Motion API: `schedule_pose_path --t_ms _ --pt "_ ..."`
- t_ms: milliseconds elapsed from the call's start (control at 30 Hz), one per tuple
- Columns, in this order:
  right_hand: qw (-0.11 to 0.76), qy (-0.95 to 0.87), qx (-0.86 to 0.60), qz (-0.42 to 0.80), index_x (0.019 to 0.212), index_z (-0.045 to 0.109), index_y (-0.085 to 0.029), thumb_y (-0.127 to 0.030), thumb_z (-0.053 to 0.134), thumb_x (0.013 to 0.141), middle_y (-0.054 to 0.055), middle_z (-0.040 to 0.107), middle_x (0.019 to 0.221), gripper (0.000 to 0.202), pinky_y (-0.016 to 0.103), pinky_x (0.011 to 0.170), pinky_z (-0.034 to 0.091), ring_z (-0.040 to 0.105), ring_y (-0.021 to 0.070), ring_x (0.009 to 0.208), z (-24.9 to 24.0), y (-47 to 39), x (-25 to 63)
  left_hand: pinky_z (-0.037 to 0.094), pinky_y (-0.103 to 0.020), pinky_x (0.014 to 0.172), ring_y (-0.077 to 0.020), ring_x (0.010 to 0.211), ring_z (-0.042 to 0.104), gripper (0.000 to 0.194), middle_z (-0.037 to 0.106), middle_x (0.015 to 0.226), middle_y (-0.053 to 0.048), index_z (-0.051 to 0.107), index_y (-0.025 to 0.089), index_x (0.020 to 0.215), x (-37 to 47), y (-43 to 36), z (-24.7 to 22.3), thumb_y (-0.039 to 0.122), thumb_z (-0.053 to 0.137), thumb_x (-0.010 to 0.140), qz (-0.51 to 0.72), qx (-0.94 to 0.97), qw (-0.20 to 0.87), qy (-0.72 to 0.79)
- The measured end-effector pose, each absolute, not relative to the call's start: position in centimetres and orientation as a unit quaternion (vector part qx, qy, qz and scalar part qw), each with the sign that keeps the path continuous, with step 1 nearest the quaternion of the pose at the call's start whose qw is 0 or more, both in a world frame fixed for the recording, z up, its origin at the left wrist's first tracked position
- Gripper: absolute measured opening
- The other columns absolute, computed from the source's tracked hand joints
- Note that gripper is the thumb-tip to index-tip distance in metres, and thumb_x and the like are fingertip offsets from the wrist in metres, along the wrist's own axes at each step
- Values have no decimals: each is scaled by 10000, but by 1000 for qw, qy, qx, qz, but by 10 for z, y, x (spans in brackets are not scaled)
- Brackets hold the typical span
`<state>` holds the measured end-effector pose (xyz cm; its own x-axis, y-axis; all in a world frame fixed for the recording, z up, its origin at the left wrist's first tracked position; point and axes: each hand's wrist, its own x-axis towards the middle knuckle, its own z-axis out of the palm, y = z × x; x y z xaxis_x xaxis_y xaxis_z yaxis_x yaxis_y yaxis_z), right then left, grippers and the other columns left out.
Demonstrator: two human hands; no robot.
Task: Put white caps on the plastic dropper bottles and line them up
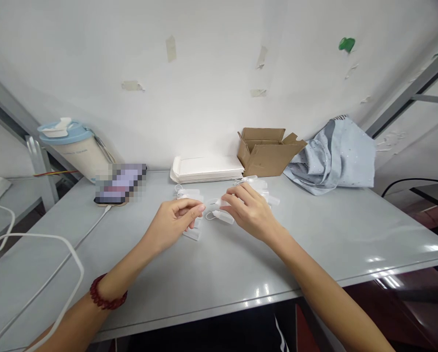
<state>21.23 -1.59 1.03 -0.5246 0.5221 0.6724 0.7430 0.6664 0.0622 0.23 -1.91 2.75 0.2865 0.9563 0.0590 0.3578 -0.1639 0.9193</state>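
Observation:
My right hand (246, 208) is closed in a pinch on a small translucent bottle with a pointed tip (223, 201). From its tip a thin pale loop (212, 201) runs toward my left hand (175, 222), whose thumb and forefinger are pressed together at the loop's end. Just below the pinched bottle lies another small bottle (224, 217) with its own loop, on the grey table (222, 274). Several similar bottles (191, 234) lie beside and partly behind my left fingers. More bottles (257, 184) lie behind my right hand, partly hidden by it.
Against the wall are a stack of white envelopes (208, 168), an open cardboard box (268, 159) and a crumpled light-blue cloth (338, 159). To the left stand a cream tumbler with a blue lid (77, 151) and a phone (120, 183). White cables (63, 266) cross the table's left side.

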Motion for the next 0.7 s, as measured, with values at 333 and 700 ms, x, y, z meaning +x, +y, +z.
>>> schedule_pose_path --t_ms 333,700 --pt "333 -851 -369 -167 898 559 -165 -175 480 895 96 577 866 80 304 653 394 452 191 790 11 -15 214 351 -217 460 -105 473 442 244 480 487 30 654 194 658 1 -17 28 400 595 774 338 686 435 475" --pt "328 -864 -352 -145 871 568 -162 -196 484 892 90 578 840 93 301 667 401 480 179 751 12 -19 207 355 -246 533 -110 511 418 301 460 484 31 630 181 650 -1 -17 24 419 556 819 338 625 551 437"
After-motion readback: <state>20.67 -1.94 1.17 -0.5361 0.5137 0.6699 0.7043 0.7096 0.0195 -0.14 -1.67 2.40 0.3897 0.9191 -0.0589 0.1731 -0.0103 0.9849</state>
